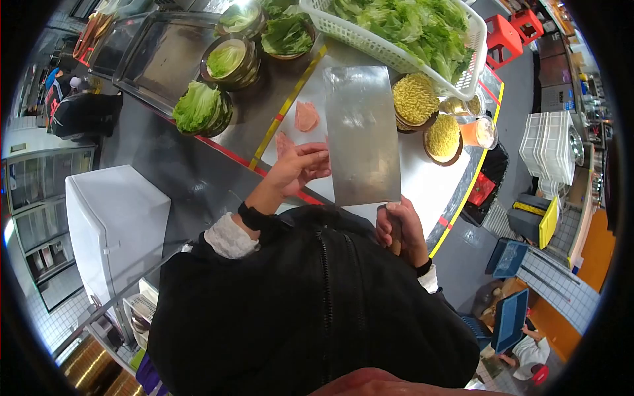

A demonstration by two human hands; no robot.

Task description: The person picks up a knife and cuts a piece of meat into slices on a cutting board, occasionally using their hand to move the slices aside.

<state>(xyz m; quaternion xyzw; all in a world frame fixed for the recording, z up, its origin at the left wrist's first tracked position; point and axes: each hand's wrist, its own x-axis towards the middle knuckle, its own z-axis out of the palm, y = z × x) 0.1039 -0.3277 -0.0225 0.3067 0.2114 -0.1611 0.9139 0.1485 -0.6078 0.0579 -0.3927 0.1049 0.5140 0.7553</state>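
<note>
A wide cleaver (362, 135) with a broad, shiny rectangular blade is in my right hand (404, 230), the fingers wrapped round its handle. Its blade points away from me over the white cutting board (429, 186). My left hand (302, 169) is at the left side of the blade, fingers partly bent and apart, fingertips right at the blade's edge. One pink slice of meat (284, 143) lies just beyond the left hand, partly covered by it. Another pink meat slice (306, 117) rests farther up the board, left of the blade.
Bowls of yellow noodles (415, 99) stand right of the cleaver, beside a jar of orange liquid (485, 133). A white basket (389, 54) of lettuce is at the back. Stacked lettuce bowls (232, 65) stand left. A person (528, 353) holds a blue tray (510, 320) at lower right.
</note>
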